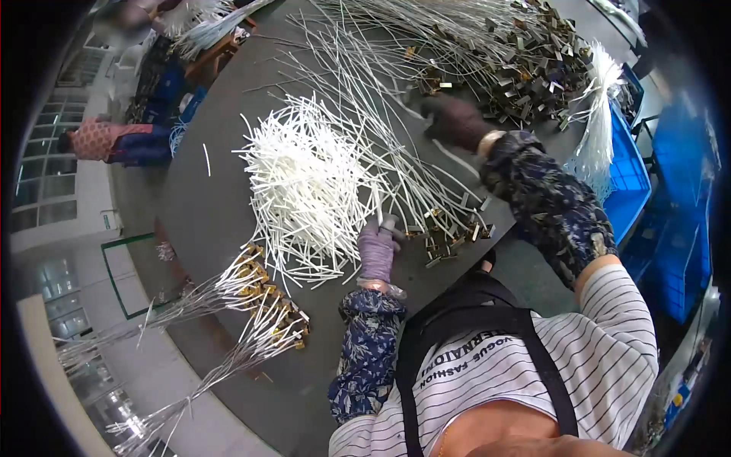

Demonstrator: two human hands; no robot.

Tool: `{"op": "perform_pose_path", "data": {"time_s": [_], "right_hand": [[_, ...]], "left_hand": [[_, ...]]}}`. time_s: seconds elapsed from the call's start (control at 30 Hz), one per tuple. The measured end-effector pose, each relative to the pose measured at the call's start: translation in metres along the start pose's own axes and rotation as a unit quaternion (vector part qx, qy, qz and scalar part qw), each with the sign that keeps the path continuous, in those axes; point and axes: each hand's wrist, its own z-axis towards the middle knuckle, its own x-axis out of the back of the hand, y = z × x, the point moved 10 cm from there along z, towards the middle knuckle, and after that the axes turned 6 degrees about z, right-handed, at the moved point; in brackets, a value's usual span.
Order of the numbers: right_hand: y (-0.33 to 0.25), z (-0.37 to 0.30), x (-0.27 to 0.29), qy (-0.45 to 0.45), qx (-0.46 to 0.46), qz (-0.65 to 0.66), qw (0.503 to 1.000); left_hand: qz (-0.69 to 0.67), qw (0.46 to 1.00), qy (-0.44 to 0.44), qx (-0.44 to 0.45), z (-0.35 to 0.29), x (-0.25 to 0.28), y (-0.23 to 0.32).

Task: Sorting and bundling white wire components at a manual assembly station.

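Tabletop (209,209) mostly bare toward left edge (167,190) | left fingers (389,222) pinching white tube (378,202) | right fingers (434,107): grip unclear

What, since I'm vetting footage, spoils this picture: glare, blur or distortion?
In the head view, the white strands look nearly washed out mid-pile; the windows curve along the left rim; the blue plastic at far right looks soft; the corners go black.

Navy patterned sleeves (367,350), striped shirt (487,369), black straps (546,372), perhaps knitted gloves (376,253)
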Motion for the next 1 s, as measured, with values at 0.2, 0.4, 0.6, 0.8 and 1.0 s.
{"op": "perform_pose_path", "data": {"time_s": [0.2,0.4,0.6,0.8,1.0], "right_hand": [[0.02,-0.06,0.039,0.038,-0.109,-0.155,0.981],[0.013,-0.071,-0.014,0.026,-0.202,-0.162,0.966],[0.03,-0.07,-0.015,-0.022,-0.196,-0.201,0.959],[-0.003,-0.085,-0.056,-0.138,-0.233,-0.131,0.954],[-0.004,-0.104,-0.008,0.067,-0.17,-0.069,0.981]], "left_hand": [[-0.041,0.994,0.098,-0.037,0.009,0.017,-0.005],[0.33,0.913,0.134,-0.199,0.004,-0.009,0.02],[0.262,0.953,0.029,-0.146,0.017,-0.026,0.016],[0.237,0.949,0.001,-0.206,0.035,-0.059,0.016],[0.15,0.97,-0.027,-0.19,0.041,-0.064,0.014]]}}
